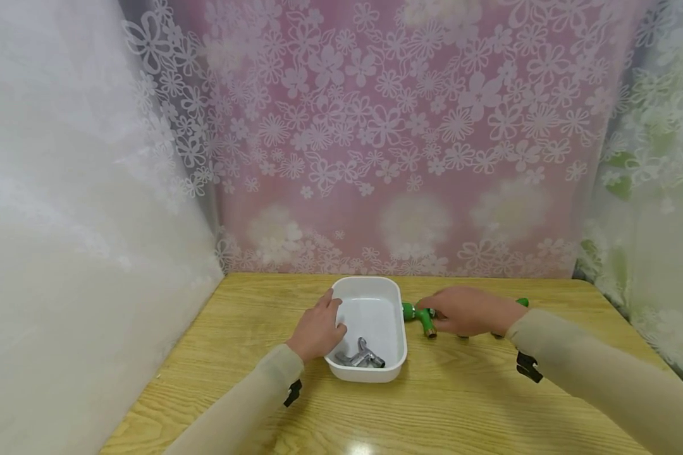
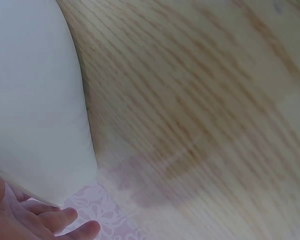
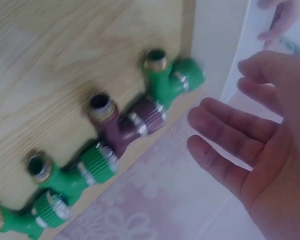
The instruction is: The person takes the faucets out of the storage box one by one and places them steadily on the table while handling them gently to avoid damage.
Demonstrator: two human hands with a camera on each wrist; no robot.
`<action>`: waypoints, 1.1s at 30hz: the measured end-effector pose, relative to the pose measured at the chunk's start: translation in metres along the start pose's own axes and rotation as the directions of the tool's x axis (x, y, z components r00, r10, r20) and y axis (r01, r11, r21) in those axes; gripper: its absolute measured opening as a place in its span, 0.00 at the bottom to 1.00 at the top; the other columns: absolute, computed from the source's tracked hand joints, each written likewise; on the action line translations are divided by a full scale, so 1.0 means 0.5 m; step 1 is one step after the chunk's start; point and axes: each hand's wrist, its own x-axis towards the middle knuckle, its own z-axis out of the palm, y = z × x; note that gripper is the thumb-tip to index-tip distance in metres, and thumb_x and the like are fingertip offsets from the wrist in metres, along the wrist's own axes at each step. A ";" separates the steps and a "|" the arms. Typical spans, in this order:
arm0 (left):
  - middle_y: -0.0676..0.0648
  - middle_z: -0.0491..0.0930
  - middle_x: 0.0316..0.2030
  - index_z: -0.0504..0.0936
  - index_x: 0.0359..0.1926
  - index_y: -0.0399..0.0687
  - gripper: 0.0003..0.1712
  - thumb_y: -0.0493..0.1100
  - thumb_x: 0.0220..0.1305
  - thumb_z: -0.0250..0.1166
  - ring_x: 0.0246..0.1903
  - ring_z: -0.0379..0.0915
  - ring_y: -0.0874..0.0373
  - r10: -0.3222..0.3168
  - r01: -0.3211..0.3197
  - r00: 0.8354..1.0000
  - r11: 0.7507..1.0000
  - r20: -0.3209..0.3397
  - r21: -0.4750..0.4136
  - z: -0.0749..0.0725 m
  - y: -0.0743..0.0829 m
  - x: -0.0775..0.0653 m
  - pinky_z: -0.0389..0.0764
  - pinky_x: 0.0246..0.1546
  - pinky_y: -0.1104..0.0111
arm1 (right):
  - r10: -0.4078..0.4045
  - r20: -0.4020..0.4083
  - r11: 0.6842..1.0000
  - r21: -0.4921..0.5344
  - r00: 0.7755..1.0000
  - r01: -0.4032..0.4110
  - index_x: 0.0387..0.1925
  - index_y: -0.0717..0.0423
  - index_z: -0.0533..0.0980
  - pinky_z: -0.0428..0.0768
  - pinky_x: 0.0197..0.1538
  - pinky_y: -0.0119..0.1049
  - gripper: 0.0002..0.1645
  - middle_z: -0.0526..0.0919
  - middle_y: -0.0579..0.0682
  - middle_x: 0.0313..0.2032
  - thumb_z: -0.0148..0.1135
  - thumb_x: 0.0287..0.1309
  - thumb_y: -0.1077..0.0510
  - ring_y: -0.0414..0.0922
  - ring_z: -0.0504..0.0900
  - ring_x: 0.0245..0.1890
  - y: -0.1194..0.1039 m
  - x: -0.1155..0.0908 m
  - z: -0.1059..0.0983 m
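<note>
A white plastic basin (image 1: 364, 374) stands on the table, with shiny chrome taps (image 1: 370, 357) inside it at the near end. My left hand (image 1: 317, 327) grips the basin's left rim, its thumb over the inner side. In the left wrist view a few fingers (image 2: 55, 220) show past the rim. My right hand (image 1: 467, 311) hovers just right of the basin, over a row of angled plastic fittings with threaded brass ends. The right wrist view shows its fingers spread and holding nothing, beside a green fitting (image 3: 157, 85), a maroon one (image 3: 112, 130) and another green one (image 3: 70, 175).
The wooden table (image 1: 250, 309) ends at the back against a pink flowered curtain (image 1: 398, 158). A whitish sheet (image 1: 91, 221) hangs on the left and a flowered one (image 1: 660, 221) on the right. The row of fittings lies close to the basin's right wall.
</note>
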 end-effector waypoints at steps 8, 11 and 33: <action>0.36 0.51 0.78 0.66 0.72 0.40 0.34 0.50 0.70 0.57 0.66 0.69 0.39 -0.009 0.009 1.000 1.000 0.010 0.002 -0.002 0.002 -0.002 0.73 0.64 0.47 | -0.052 0.022 0.998 -0.021 0.998 0.052 0.62 0.43 0.77 0.75 0.35 0.34 0.22 0.85 0.45 0.49 0.59 0.68 0.55 0.32 0.76 0.32 -0.055 0.034 0.009; 0.37 0.51 0.78 0.66 0.72 0.40 0.34 0.51 0.71 0.57 0.66 0.69 0.39 -0.017 0.017 1.000 1.000 0.013 0.010 -0.001 0.001 -0.001 0.73 0.64 0.47 | -0.097 0.014 0.995 -0.024 0.995 0.097 0.60 0.42 0.78 0.77 0.35 0.34 0.20 0.85 0.46 0.49 0.60 0.67 0.56 0.34 0.78 0.33 -0.075 0.047 0.009; 0.35 0.53 0.77 0.67 0.71 0.39 0.33 0.50 0.71 0.58 0.65 0.70 0.41 0.016 -0.017 1.000 0.998 0.004 0.057 -0.004 0.001 0.000 0.76 0.60 0.48 | -0.159 0.167 0.987 0.006 0.973 0.160 0.62 0.44 0.77 0.79 0.40 0.34 0.23 0.85 0.45 0.44 0.63 0.68 0.51 0.33 0.77 0.34 -0.151 0.159 0.033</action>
